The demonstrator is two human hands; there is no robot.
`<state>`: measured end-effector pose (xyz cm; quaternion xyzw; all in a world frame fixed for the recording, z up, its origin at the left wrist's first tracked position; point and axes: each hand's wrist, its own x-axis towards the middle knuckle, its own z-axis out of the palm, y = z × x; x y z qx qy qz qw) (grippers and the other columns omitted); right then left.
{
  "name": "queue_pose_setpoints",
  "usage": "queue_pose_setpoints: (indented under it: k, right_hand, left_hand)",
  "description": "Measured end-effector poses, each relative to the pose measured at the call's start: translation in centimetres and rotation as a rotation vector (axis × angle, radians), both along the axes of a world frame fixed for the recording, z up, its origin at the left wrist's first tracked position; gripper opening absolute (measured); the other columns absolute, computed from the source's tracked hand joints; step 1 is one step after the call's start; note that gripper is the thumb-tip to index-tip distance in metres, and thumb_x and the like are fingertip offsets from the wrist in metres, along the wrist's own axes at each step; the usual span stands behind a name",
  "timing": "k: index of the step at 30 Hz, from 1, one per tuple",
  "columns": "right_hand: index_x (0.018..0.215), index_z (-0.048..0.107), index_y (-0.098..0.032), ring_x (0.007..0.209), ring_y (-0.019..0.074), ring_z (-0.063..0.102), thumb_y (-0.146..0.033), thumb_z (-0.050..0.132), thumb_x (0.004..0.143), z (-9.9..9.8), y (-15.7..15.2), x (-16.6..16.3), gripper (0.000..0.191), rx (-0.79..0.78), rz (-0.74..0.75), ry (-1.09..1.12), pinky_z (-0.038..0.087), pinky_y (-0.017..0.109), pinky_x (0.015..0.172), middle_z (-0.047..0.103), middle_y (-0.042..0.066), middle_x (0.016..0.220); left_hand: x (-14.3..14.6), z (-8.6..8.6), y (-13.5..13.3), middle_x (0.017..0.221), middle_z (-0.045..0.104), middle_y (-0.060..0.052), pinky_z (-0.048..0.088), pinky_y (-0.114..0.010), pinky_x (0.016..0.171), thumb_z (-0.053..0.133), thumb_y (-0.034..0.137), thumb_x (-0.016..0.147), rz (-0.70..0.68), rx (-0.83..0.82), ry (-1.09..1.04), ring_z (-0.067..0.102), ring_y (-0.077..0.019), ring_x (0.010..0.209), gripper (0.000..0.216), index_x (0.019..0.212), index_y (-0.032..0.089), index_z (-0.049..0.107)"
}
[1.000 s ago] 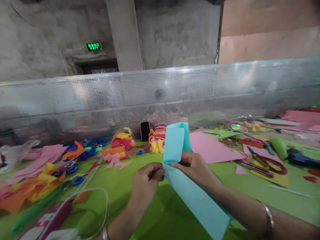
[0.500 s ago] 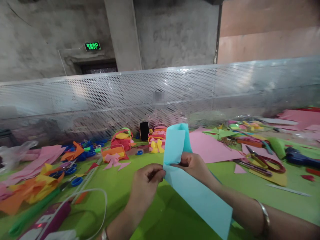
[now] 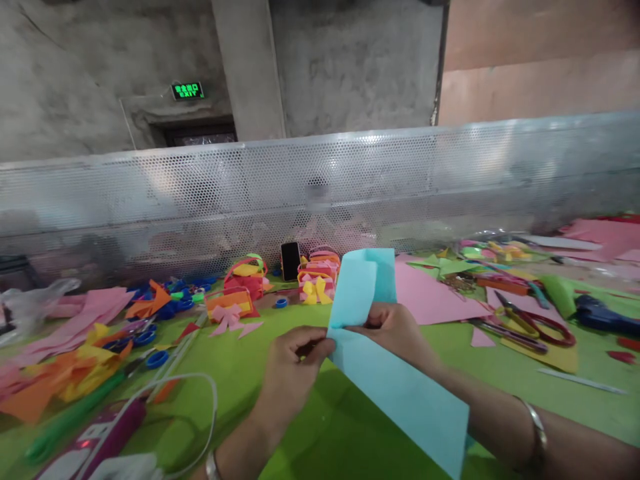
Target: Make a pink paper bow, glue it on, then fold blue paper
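Observation:
A light-blue sheet of folded paper (image 3: 400,390) is held up above the green table. My left hand (image 3: 297,367) pinches its left edge at the crease between thumb and fingers. On the other side of that crease, my right hand (image 3: 395,333) grips the sheet, with fingertips partly hidden behind the upper fold. The upper part stands upright and bent over itself, while the long lower flap slopes down toward my right forearm. Beyond the paper sit small coloured bags with bows, among them an orange one (image 3: 230,305) with a pink bow.
Scissors (image 3: 537,323) and a dark blue tool (image 3: 605,313) lie at the right, near a large pink sheet (image 3: 440,297). Left are orange and yellow scraps (image 3: 75,373), a purple power strip (image 3: 115,427) with a white cable, and blue tape rings (image 3: 157,360). A perforated metal screen (image 3: 280,193) stands behind.
The upper fold of the blue paper has opened wider to the right and leans slightly. Both hands keep their grip in nearly the same place. The view has shifted slightly.

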<state>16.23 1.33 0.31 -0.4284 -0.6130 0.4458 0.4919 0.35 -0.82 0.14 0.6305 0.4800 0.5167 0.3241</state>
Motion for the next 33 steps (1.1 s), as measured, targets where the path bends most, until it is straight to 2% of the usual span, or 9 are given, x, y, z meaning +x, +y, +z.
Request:
queue_pose_setpoints:
  k: [7, 9, 11, 13, 16, 20, 23, 27, 33]
  right_hand:
    - [0.041, 0.040, -0.019, 0.043, 0.0078, 0.037, -0.037, 0.061, 0.066, 0.2, 0.3, 0.5, 0.037, 0.156, -0.028, -0.178, 0.028, 0.022, 0.040, 0.036, -0.006, 0.042]
    - [0.049, 0.051, -0.017, 0.044, 0.0097, 0.045, -0.033, 0.055, 0.073, 0.9, -0.4, 0.8, 0.029, 0.228, -0.031, -0.230, 0.034, 0.022, 0.041, 0.045, -0.004, 0.045]
    - [0.077, 0.064, -0.016, 0.052, 0.0128, 0.057, -0.031, 0.051, 0.079, 2.0, -1.3, 1.5, 0.020, 0.322, -0.067, -0.167, 0.044, 0.023, 0.045, 0.062, 0.000, 0.062]
    - [0.098, 0.063, -0.018, 0.056, 0.0137, 0.062, -0.030, 0.049, 0.083, 3.4, -1.9, 2.6, 0.024, 0.473, -0.183, -0.043, 0.050, 0.025, 0.048, 0.068, 0.004, 0.078]
    - [0.088, 0.064, -0.018, 0.059, 0.0138, 0.062, -0.031, 0.055, 0.081, 5.1, -1.4, 4.6, 0.018, 0.616, -0.356, -0.031, 0.051, 0.026, 0.052, 0.068, 0.004, 0.075]
    - [0.088, 0.063, -0.017, 0.082, 0.0216, 0.064, -0.039, 0.066, 0.070, 5.1, 0.7, 5.8, 0.028, 0.379, -0.132, -0.364, 0.051, 0.032, 0.068, 0.068, 0.009, 0.091]
    - [0.095, 0.062, -0.015, 0.092, 0.0280, 0.060, -0.030, 0.071, 0.060, 3.7, 1.9, 5.2, 0.038, 0.237, -0.106, -0.533, 0.047, 0.038, 0.075, 0.065, 0.013, 0.100]
    - [0.068, 0.061, -0.016, 0.073, 0.0227, 0.059, -0.016, 0.056, 0.063, 2.1, 2.8, 4.1, 0.007, 0.204, -0.060, -0.512, 0.043, 0.033, 0.064, 0.063, 0.006, 0.071]
    - [0.064, 0.056, -0.017, 0.063, 0.0139, 0.055, -0.023, 0.054, 0.066, 1.7, 2.9, 3.8, 0.006, 0.142, 0.149, -0.362, 0.041, 0.024, 0.056, 0.060, 0.000, 0.067]
  left_hand:
    - [-0.6, -0.5, 0.9, 0.051, 0.065, 0.001, 0.039, -0.022, 0.049, 0.070, 0.026, 0.056, 0.006, -0.064, -0.103, 0.050, -0.0114, 0.050, 0.008, 0.054, 0.018, 0.072]
    - [-0.9, -0.7, 1.3, 0.050, 0.064, 0.001, 0.040, -0.022, 0.049, 0.072, 0.025, 0.054, 0.002, -0.091, -0.165, 0.049, -0.0105, 0.049, 0.007, 0.054, 0.018, 0.072]
    - [-1.1, -0.8, 1.8, 0.050, 0.064, 0.002, 0.043, -0.022, 0.051, 0.074, 0.025, 0.051, 0.009, -0.122, -0.233, 0.051, -0.0103, 0.050, 0.008, 0.054, 0.018, 0.072]
    - [-1.4, -0.9, 2.0, 0.053, 0.066, 0.001, 0.047, -0.023, 0.055, 0.074, 0.027, 0.051, 0.015, -0.145, -0.276, 0.054, -0.0108, 0.052, 0.011, 0.057, 0.018, 0.073]
    - [-1.6, -1.0, 2.2, 0.059, 0.069, 0.001, 0.052, -0.027, 0.061, 0.075, 0.032, 0.052, 0.014, -0.168, -0.315, 0.058, -0.0118, 0.055, 0.017, 0.063, 0.019, 0.075]
    - [-2.0, -0.9, 2.4, 0.060, 0.071, 0.001, 0.054, -0.027, 0.063, 0.081, 0.032, 0.043, 0.066, -0.205, -0.430, 0.060, -0.0117, 0.055, 0.025, 0.063, 0.019, 0.074]
    - [-2.2, -0.7, 2.5, 0.059, 0.070, 0.002, 0.054, -0.025, 0.064, 0.083, 0.031, 0.042, 0.083, -0.208, -0.457, 0.061, -0.0112, 0.056, 0.026, 0.063, 0.019, 0.073]
    - [-2.3, -0.5, 2.2, 0.062, 0.069, 0.001, 0.053, -0.023, 0.064, 0.081, 0.034, 0.049, 0.002, -0.206, -0.442, 0.059, -0.0100, 0.057, 0.027, 0.066, 0.016, 0.072]
    - [-1.8, -0.5, 1.9, 0.063, 0.064, 0.004, 0.049, -0.021, 0.058, 0.078, 0.040, 0.056, -0.181, -0.253, -0.351, 0.055, -0.0090, 0.058, 0.032, 0.073, 0.017, 0.064]
